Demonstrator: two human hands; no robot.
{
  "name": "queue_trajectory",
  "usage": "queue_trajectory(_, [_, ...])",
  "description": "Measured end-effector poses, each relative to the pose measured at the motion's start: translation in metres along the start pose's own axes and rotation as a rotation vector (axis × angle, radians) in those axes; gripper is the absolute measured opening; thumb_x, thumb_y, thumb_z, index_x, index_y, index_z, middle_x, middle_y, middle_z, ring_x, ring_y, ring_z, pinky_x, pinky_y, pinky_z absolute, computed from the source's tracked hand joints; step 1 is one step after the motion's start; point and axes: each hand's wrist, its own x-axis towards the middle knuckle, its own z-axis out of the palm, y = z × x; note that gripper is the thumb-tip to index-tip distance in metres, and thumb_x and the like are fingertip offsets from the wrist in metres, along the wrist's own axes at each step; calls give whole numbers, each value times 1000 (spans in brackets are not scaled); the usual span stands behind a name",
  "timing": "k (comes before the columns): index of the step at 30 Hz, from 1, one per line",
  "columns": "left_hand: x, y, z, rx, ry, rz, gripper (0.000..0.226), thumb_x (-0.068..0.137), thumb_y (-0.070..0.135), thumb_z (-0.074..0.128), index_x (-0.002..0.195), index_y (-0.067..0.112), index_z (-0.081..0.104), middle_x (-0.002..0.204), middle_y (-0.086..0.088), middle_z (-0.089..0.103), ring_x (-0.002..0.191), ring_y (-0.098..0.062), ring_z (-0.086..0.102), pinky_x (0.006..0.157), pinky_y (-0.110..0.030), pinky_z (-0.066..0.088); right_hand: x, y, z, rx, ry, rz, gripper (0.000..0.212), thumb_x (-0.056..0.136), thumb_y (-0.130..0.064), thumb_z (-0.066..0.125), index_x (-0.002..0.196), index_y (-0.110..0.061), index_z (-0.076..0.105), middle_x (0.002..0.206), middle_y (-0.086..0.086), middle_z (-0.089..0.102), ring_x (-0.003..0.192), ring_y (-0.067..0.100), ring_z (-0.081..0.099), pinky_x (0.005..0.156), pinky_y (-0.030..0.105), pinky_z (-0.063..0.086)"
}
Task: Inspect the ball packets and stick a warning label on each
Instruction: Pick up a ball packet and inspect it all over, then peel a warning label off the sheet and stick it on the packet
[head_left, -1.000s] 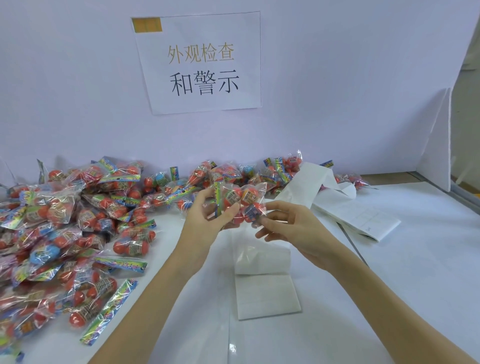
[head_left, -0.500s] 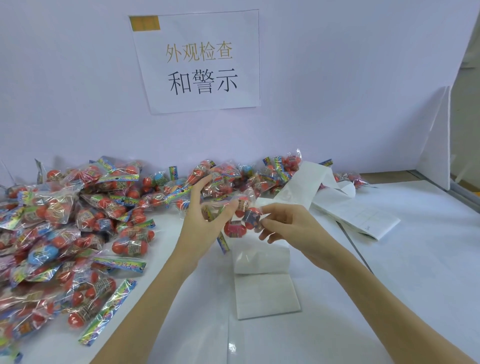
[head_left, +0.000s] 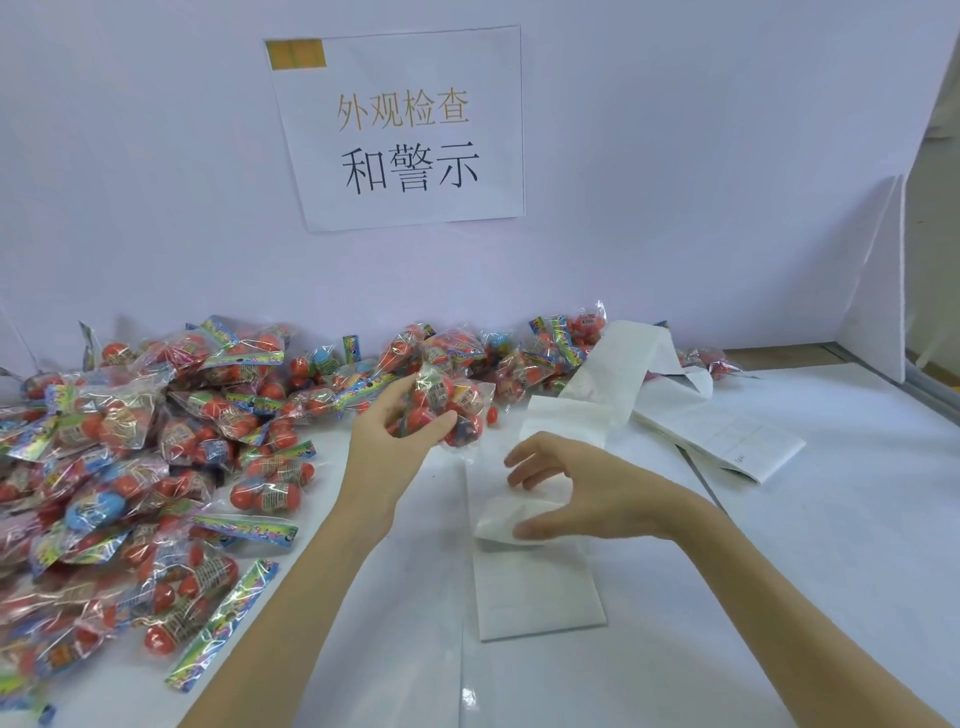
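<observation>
Left hand (head_left: 402, 431) gripped a ball packet (head_left: 449, 410), held up; right hand (head_left: 576, 493) hovered loose over label strip (head_left: 524, 519), holding nothing.

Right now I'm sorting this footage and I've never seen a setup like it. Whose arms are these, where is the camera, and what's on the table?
There is no machine here. The arms belong to a person, and the one picture comes from a wide-angle camera worn on their head, looking forward and down.

The left hand holds up a clear ball packet with red balls inside, fingers curled around it. The right hand hovers with spread fingers over a folded white paper strip, which is most likely the label backing; I cannot tell whether it touches it.

On the white table, a big pile of packets fills the left side and runs along the back wall. A long white strip trails over to a stack of sheets on the right. A paper sign with Chinese characters hangs on the wall.
</observation>
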Motion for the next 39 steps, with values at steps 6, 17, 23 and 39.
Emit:
queue_trajectory(6, [-3, 0, -3, 191, 1, 202, 71, 84, 4, 81, 127, 53, 54, 126, 14, 66, 116, -6, 64, 93, -19, 51, 7, 8, -1, -39, 319, -137, 5, 90, -18, 80, 94, -17, 77, 95, -13, 77, 88, -2, 70, 83, 16, 53])
queue_trajectory(17, [-14, -5, 9, 550, -213, 376, 22, 96, 4, 70, 103, 21, 82, 134, 3, 44, 109, 15, 56, 95, -5, 43, 4, 14, 0, -175, 21, -31, 48, 81, -43, 86, 118, -41, 57, 133, -24, 62, 127, -7, 54, 104, 20, 44])
queue_trajectory(23, [-16, 1, 4, 516, -441, 308, 18, 82, 50, 79, 97, 40, 77, 138, 21, 40, 124, 26, 34, 94, 7, 25, 8, 14, -6, -45, 354, -227, 13, 92, -30, 78, 100, -26, 69, 100, -14, 74, 99, 7, 67, 94, 41, 53])
queue_trajectory(39, [-13, -1, 8, 499, -469, 154, 35, 110, 29, 42, 78, 30, 57, 132, 1, 46, 122, -10, 46, 100, -25, 34, 9, 7, 8, -374, 599, -539, 34, 94, -8, 75, 126, -20, 76, 104, 4, 68, 94, 27, 63, 84, 44, 54])
